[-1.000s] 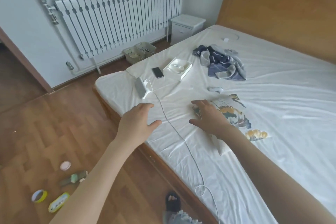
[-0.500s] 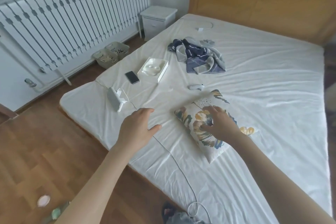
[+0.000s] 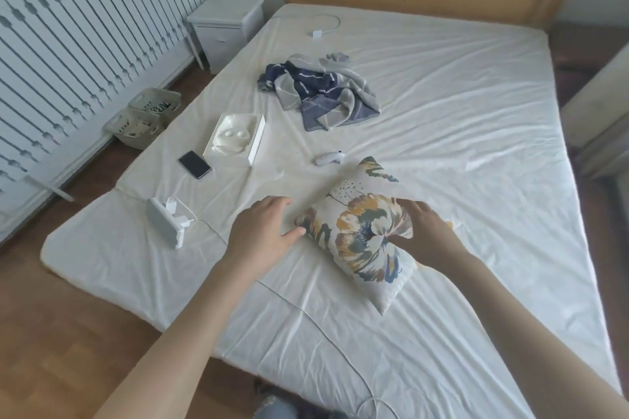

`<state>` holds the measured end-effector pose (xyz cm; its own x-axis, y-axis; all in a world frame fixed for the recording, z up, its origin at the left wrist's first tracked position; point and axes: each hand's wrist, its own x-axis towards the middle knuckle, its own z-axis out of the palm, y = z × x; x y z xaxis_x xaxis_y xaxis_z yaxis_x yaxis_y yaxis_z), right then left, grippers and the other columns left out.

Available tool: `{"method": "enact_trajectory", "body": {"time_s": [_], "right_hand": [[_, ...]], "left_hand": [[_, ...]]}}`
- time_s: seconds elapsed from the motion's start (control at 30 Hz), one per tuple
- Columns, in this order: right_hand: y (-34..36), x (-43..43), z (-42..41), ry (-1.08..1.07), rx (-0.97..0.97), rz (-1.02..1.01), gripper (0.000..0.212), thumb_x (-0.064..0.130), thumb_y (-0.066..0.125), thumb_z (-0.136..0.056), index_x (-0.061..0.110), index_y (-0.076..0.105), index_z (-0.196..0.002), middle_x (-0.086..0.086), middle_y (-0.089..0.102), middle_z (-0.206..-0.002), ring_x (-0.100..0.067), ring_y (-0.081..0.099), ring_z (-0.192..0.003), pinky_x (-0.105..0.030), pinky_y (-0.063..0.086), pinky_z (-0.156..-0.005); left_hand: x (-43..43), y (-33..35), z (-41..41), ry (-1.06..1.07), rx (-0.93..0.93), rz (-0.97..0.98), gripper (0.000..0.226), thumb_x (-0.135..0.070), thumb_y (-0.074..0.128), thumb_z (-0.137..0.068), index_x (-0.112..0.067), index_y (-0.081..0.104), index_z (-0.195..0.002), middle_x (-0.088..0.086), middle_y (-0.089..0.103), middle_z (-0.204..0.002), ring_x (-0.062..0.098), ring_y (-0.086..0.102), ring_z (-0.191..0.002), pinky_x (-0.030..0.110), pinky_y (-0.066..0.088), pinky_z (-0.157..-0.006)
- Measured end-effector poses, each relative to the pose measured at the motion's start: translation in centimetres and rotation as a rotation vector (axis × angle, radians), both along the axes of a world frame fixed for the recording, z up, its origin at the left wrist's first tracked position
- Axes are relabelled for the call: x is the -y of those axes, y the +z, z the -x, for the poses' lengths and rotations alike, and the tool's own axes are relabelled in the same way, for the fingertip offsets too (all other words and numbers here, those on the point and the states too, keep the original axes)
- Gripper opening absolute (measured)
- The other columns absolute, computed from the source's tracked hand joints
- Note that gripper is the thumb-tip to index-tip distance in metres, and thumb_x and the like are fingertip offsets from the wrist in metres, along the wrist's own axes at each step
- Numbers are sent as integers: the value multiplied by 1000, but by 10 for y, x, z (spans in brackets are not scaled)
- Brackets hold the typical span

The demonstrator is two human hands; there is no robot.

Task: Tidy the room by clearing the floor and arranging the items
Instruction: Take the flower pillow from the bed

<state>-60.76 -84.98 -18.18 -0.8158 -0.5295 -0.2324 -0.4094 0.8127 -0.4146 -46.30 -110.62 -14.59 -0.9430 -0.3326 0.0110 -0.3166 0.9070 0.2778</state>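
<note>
Both arms reach out over the bed's [image 3: 442, 85] near edge. Left hand [image 3: 263, 236] hovers palm-down, fingers spread, thumb touching the floral pillow [image 3: 362, 235]. Right hand [image 3: 425, 231] presses its far side, fingers curled on.

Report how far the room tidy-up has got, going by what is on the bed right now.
Done: nothing looks arranged yet. In hand: the right hand presses on the floral pillow, and the left hand, open, touches its near edge. Left: the crumpled cloth, phone, open white box, power strip with its cord, charger and small remote lie scattered on the sheet.
</note>
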Motion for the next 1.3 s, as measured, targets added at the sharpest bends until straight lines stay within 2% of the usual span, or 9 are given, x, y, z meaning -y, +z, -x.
{"method": "enact_trajectory", "body": {"time_s": [0.2, 0.33, 0.57, 0.8, 1.13, 1.3], "right_hand": [[-15, -6, 21, -119, 14, 6, 78, 39, 68, -86, 20, 28, -150, -9, 38, -148, -28, 45, -128, -39, 44, -97], [-34, -12, 31, -270, 37, 36, 79, 39, 70, -85, 19, 27, -149, -7, 38, -148, -27, 47, -127, -37, 44, -94], [-93, -22, 42, -519, 86, 81, 82, 39, 71, -84, 20, 26, -150, -6, 37, -150, -26, 43, -133, -38, 41, -98], [-161, -28, 57, -641, 123, 77, 83, 39, 72, -84, 19, 25, -149, -6, 37, -150, -25, 40, -135, -40, 40, -100], [-265, -20, 69, -838, 245, 177, 92, 40, 74, -81, 22, 18, -152, -8, 33, -149, -24, 39, -135, -36, 36, -102], [-305, -9, 73, -1020, 395, 290, 108, 50, 77, -74, 28, 8, -153, -3, 19, -155, -24, 30, -140, -40, 34, -107]], "left_hand": [[15, -14, 57, -107, 42, 17, 59, -50, 59, -86, -19, 47, -134, -3, 51, -136, 18, 50, -120, 32, 42, -91], [22, -37, 101, -190, 64, -11, 59, -50, 59, -86, -19, 47, -134, -3, 51, -136, 18, 50, -120, 32, 42, -92], [30, -101, 165, -275, 100, -57, 58, -49, 61, -85, -19, 48, -133, -1, 52, -135, 21, 51, -119, 35, 43, -90], [35, -178, 210, -342, 191, -49, 60, -53, 59, -85, -21, 47, -134, -2, 51, -136, 20, 52, -119, 35, 44, -88], [50, -295, 249, -288, 376, -116, 64, -53, 61, -84, -20, 43, -136, -1, 44, -141, 23, 47, -124, 38, 43, -90], [64, -341, 270, -92, 311, -223, 71, -51, 63, -83, -16, 37, -140, 4, 39, -144, 25, 38, -131, 45, 39, -100]]}}
